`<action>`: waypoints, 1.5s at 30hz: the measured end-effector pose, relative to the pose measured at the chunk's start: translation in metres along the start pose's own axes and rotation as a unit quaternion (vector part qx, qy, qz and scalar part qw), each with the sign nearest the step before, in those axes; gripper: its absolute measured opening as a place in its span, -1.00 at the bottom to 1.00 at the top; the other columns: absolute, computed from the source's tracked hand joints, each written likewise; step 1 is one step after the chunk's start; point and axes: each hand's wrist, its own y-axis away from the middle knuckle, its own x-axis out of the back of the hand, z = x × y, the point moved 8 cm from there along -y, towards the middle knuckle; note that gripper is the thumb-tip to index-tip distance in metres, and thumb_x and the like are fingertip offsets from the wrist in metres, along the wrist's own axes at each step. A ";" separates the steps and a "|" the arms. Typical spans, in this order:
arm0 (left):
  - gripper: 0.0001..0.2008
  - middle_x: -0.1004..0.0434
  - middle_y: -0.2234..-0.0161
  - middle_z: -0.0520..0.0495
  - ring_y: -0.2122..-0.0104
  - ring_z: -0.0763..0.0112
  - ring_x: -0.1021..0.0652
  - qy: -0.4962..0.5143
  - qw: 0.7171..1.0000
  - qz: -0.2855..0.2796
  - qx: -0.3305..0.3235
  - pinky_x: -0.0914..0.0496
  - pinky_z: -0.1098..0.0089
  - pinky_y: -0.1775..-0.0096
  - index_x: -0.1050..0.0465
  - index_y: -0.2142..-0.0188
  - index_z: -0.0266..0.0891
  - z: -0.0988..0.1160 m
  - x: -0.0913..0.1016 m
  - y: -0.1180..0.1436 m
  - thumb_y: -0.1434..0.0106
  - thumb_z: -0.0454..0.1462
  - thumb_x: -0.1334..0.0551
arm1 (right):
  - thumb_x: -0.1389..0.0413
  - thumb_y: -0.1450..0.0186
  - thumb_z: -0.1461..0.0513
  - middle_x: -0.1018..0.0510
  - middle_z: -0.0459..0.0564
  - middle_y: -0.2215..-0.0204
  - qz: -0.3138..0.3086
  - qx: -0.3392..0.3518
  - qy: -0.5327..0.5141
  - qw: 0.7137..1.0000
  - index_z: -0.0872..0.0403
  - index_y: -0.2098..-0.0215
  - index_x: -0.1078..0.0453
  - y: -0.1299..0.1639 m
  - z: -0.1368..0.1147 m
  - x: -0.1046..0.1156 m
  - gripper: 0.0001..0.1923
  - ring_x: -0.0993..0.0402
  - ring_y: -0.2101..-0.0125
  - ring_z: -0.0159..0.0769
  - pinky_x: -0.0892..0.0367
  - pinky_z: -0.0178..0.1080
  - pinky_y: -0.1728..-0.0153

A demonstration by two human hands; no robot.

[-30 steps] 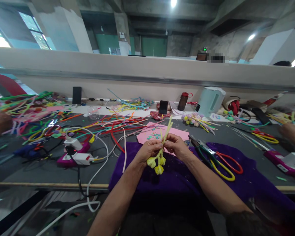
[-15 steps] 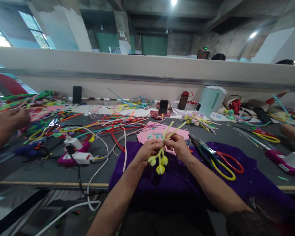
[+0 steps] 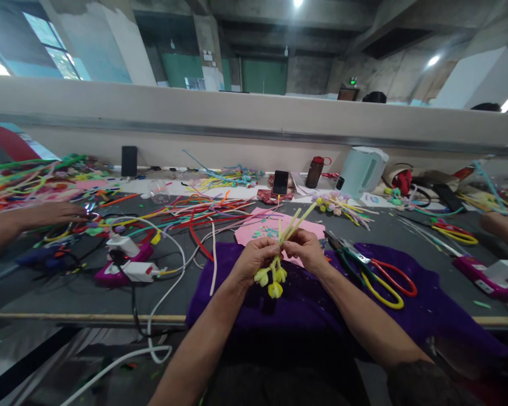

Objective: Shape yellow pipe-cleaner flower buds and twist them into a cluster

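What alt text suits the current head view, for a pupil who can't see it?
A person's left hand and right hand hold yellow flowers, blooms down and stems up, over a purple cloth. Scissors with red and yellow handles lie to the right; a pink sheet and coloured strands lie beyond.

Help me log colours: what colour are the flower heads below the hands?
The flower heads are yellow, best seen in the head view.

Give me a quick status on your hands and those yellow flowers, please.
Left hand, right hand: pinching yellow stems. Yellow flowers: hanging below. Scissors: close right of right hand, not blocking it.
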 end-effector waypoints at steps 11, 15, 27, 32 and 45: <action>-0.84 -0.44 0.54 0.02 0.56 0.52 -0.38 -0.354 0.881 0.197 -0.245 -0.24 0.50 0.47 -0.44 0.52 -0.24 0.033 0.003 0.017 -0.06 -0.19 -0.21 | -0.13 -0.02 0.25 -0.20 -0.28 0.77 0.132 -0.059 -0.030 0.989 0.10 0.59 -0.23 0.001 0.015 0.000 -0.85 -0.05 0.75 -0.56 0.03 -0.42 0.72; -0.86 -0.45 0.51 0.01 0.51 0.50 -0.40 -0.407 0.847 0.209 -0.272 -0.26 0.49 0.42 -0.44 0.52 -0.22 0.039 -0.003 0.019 -0.07 -0.21 -0.19 | -0.12 0.00 0.25 -0.17 -0.29 0.81 0.121 -0.108 -0.023 0.986 0.10 0.63 -0.18 0.000 0.019 -0.001 -0.82 -0.02 0.77 -0.57 0.09 -0.43 0.74; -0.75 -0.36 0.67 0.05 0.76 0.68 -0.25 0.021 0.999 0.004 0.030 -0.05 0.59 0.70 -0.36 0.50 -0.34 0.005 0.007 0.002 0.11 -0.21 -0.33 | -0.20 -0.05 0.18 -0.41 -0.17 0.51 0.014 0.015 0.005 1.000 0.06 0.36 -0.32 -0.002 -0.013 0.001 -0.78 -0.23 0.69 -0.54 -0.12 -0.42 0.71; -0.74 -0.36 0.66 0.05 0.75 0.69 -0.25 0.030 0.999 -0.006 0.038 -0.05 0.59 0.70 -0.35 0.52 -0.34 0.003 0.004 0.004 0.12 -0.21 -0.35 | -0.15 -0.12 0.15 -0.45 -0.14 0.52 -0.030 0.013 0.038 0.999 0.05 0.23 -0.38 0.003 -0.008 -0.013 -0.75 -0.29 0.68 -0.50 -0.20 -0.39 0.70; -0.82 -0.29 0.64 0.10 0.67 0.63 -0.26 -0.147 0.979 0.078 -0.116 -0.15 0.54 0.59 -0.36 0.55 -0.29 0.020 0.008 0.006 0.04 -0.22 -0.29 | -0.08 -0.16 0.13 -0.24 -0.21 0.69 -0.002 0.019 0.175 0.984 0.09 0.54 -0.26 0.001 -0.010 -0.003 -0.78 -0.13 0.70 -0.52 -0.07 -0.41 0.68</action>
